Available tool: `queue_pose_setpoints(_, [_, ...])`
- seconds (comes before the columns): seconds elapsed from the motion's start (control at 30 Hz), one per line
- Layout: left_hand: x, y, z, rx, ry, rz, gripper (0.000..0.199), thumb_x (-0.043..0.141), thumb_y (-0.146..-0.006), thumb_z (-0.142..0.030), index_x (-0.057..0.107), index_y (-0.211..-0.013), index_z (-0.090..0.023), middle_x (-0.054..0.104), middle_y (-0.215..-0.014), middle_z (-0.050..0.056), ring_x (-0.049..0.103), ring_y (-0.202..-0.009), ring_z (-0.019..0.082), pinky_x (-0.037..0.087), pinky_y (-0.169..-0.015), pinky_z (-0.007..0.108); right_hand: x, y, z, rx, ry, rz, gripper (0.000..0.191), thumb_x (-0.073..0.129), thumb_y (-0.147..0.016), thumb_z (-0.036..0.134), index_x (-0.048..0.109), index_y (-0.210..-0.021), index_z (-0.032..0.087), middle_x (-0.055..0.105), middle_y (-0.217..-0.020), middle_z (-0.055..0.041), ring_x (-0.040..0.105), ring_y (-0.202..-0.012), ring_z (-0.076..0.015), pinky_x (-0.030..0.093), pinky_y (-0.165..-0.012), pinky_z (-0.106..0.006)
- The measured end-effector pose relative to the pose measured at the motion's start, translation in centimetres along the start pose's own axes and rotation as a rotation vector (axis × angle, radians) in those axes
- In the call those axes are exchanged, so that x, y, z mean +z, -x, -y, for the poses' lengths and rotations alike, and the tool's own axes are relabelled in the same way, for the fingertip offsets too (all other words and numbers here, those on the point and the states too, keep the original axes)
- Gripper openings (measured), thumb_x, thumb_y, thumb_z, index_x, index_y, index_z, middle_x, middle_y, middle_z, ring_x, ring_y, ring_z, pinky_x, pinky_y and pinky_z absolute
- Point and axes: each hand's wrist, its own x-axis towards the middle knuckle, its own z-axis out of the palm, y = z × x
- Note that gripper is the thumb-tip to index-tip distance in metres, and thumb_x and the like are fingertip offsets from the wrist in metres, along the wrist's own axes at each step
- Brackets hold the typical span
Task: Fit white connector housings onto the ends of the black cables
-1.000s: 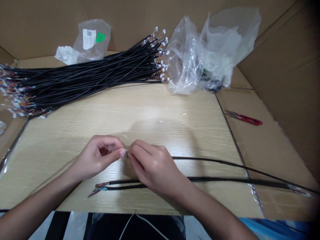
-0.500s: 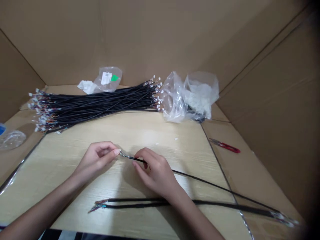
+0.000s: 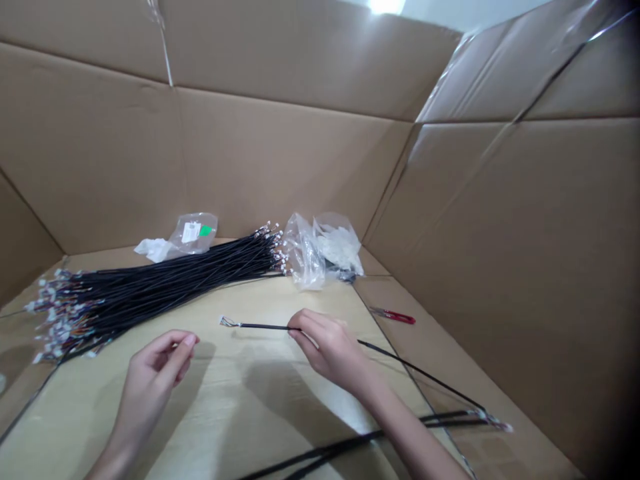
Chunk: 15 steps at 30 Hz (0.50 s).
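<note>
My right hand (image 3: 325,347) pinches a thin black cable (image 3: 265,327) a short way behind its left end, where bare wires run into a small white connector (image 3: 223,321). The rest of that cable slants down to the right. To the left of the connector and apart from it, my left hand (image 3: 157,373) is held with thumb and fingertips together; whether something small is between them is too small to tell. More black cables (image 3: 330,448) lie near the front, partly under my right forearm.
A large bundle of black cables (image 3: 165,287) with white connectors lies at the back left. Behind it is a labelled plastic bag (image 3: 195,233). Clear bags (image 3: 320,250) stand at the bundle's right end. Red-handled snips (image 3: 395,316) lie at the right. Cardboard walls (image 3: 280,160) enclose the table.
The view has tilted up and turned right. My left hand has let go of the connector end and moved away from it. My right hand still grips the cable.
</note>
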Motion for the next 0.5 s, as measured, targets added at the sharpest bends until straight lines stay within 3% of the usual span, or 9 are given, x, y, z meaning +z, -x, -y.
queue_pose_setpoints(0.13, [1.0,0.3,0.3,0.153,-0.074,0.023,0.048,0.061,-0.077,-0.058,0.064,-0.072,-0.011,0.049,-0.057,0.001,0.043,-0.049,0.007,0.033,-0.044,0.016,-1.5,-4.3,-0.6,-0.106,0.148,0.023,0.020,0.046,-0.097,0.017,0.061,-0.085,0.015,0.066,-0.079,-0.0052,0.058,-0.070,-0.0157,0.033,-0.061,-0.027])
queue_pose_setpoints(0.23, [1.8,0.4,0.9,0.301,-0.163,0.053,0.041,0.053,-0.087,-0.048,0.064,-0.070,-0.011,0.058,-0.066,0.004,0.054,-0.061,0.009,0.041,-0.056,0.016,-1.1,-9.4,0.1,-0.203,0.209,0.074,0.018,0.049,-0.094,0.014,0.062,-0.082,0.015,0.067,-0.081,-0.0060,0.057,-0.071,-0.0158,0.030,-0.059,-0.028])
queue_pose_setpoints(0.37, [2.2,0.3,1.7,0.359,-0.224,0.044,0.040,0.048,-0.092,-0.041,0.063,-0.069,-0.012,0.056,-0.065,0.003,0.050,-0.059,0.008,0.036,-0.056,0.017,1.6,-16.9,2.3,-0.334,0.214,0.140,0.013,0.052,-0.093,0.013,0.064,-0.087,0.014,0.069,-0.090,-0.0069,0.060,-0.080,-0.0170,0.036,-0.064,-0.027])
queue_pose_setpoints(0.5, [2.3,0.1,2.0,0.408,-0.276,0.048,0.037,0.047,-0.094,-0.035,0.062,-0.070,-0.012,0.054,-0.065,0.002,0.047,-0.060,0.007,0.033,-0.058,0.018,6.1,-23.0,4.6,-0.379,0.178,0.182,0.012,0.053,-0.096,0.019,0.064,-0.096,0.012,0.067,-0.097,-0.0049,0.063,-0.087,-0.0164,0.050,-0.076,-0.031])
